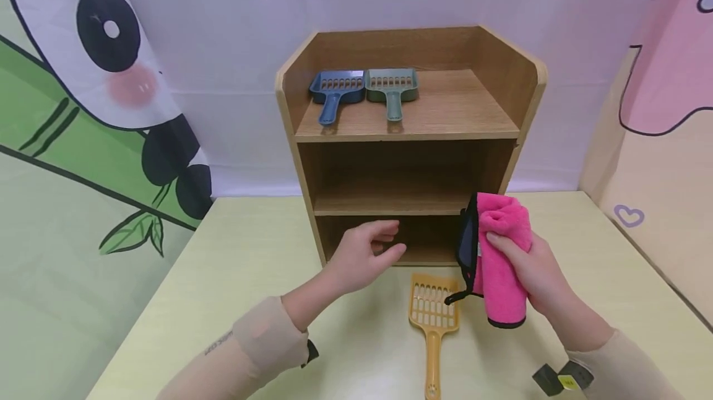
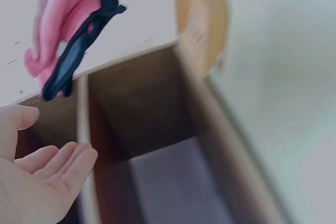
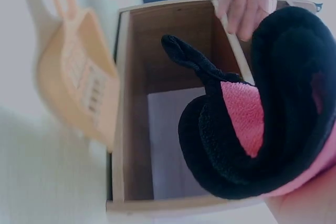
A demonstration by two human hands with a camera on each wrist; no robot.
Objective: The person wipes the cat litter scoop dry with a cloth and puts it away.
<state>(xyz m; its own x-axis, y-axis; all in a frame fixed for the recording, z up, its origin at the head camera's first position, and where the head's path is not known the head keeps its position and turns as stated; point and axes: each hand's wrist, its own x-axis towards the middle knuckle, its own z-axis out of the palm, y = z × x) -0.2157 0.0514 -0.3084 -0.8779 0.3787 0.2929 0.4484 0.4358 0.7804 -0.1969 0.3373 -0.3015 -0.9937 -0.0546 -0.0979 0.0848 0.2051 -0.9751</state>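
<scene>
A bunched pink cloth (image 1: 505, 264) with dark edging and a black loop is gripped by my right hand (image 1: 543, 273), thumb across its front, before the shelf's right side. My left hand (image 1: 364, 254) hovers in front of the lowest compartment, fingers loosely bent and holding nothing. Between the hands and below them, a yellow slotted litter scoop (image 1: 434, 319) lies on the table, handle toward me. The left wrist view shows the left palm (image 2: 47, 187) near the shelf, with the cloth (image 2: 68, 30) beyond. In the right wrist view the cloth (image 3: 244, 114) hides most of the right hand.
A wooden shelf unit (image 1: 406, 138) stands at the back of the pale table (image 1: 250, 245). On its top board sit a blue scoop (image 1: 337, 87) and a green scoop (image 1: 392, 85), side by side. Printed fabric (image 1: 245, 78) hangs behind.
</scene>
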